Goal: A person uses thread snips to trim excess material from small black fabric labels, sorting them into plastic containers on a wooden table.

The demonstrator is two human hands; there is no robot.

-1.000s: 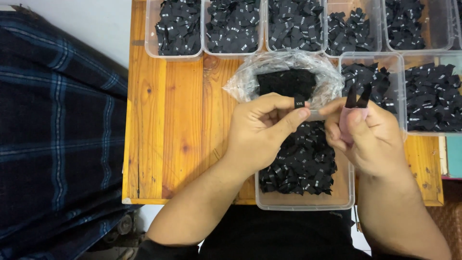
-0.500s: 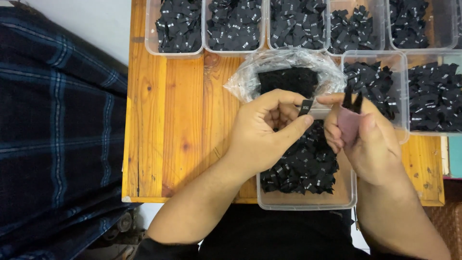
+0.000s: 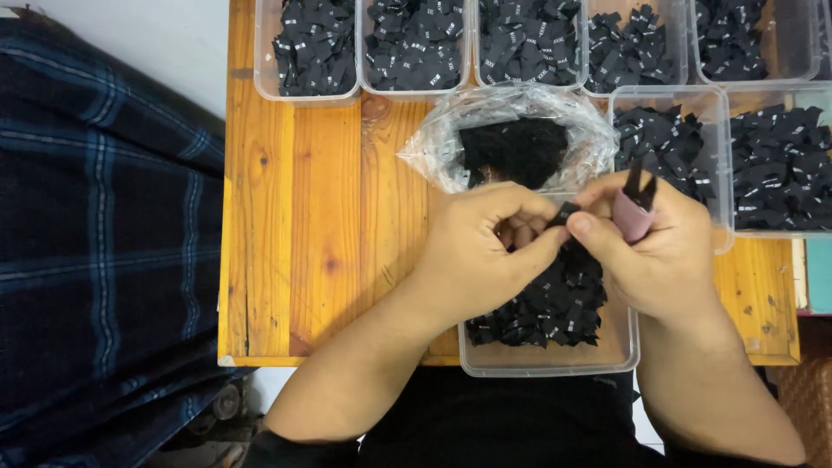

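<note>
My left hand (image 3: 481,251) pinches a small black fabric label (image 3: 563,213) between thumb and forefinger. My right hand (image 3: 659,251) touches the same label with its thumb and fingertips and also grips a small pink-handled snipper (image 3: 634,208), its dark blades pointing up. Both hands hover over a clear plastic tub (image 3: 607,351) at the table's front edge, which holds a heap of black labels (image 3: 555,308). Just behind the hands lies an open clear plastic bag (image 3: 433,147) with a dark bundle inside.
A row of clear tubs (image 3: 264,78) filled with black labels lines the far edge of the wooden table (image 3: 303,225). Two more such tubs (image 3: 724,173) stand at the right. A dark plaid cloth (image 3: 95,260) hangs left of the table.
My two hands have come together: the right hand with the snipper moved left until its fingers met the label held by the left hand.
</note>
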